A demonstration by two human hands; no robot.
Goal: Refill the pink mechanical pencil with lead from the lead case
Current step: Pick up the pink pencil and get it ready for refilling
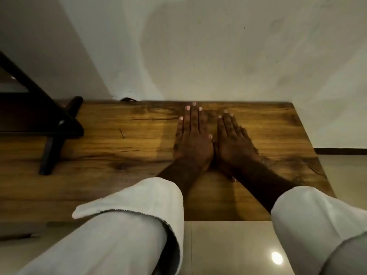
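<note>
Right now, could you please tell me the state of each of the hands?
Left hand: open, flat on the table, holding nothing.
Right hand: open, flat, holding nothing.

Wooden table (pixel 123 155) against a pale wall (pixel 198 46), black stand (pixel 49 120) at left, glossy tiled floor (pixel 228 251) below.

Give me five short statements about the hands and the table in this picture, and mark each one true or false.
1. Both hands, left hand and right hand, lie flat, palms down, on the wooden table. True.
2. The right hand holds a pink pencil. False: it holds nothing.
3. The hands lie side by side. True.
4. The sleeves are black. False: they are pale.
5. A lead case lies open between the hands. False: none is visible.
</note>
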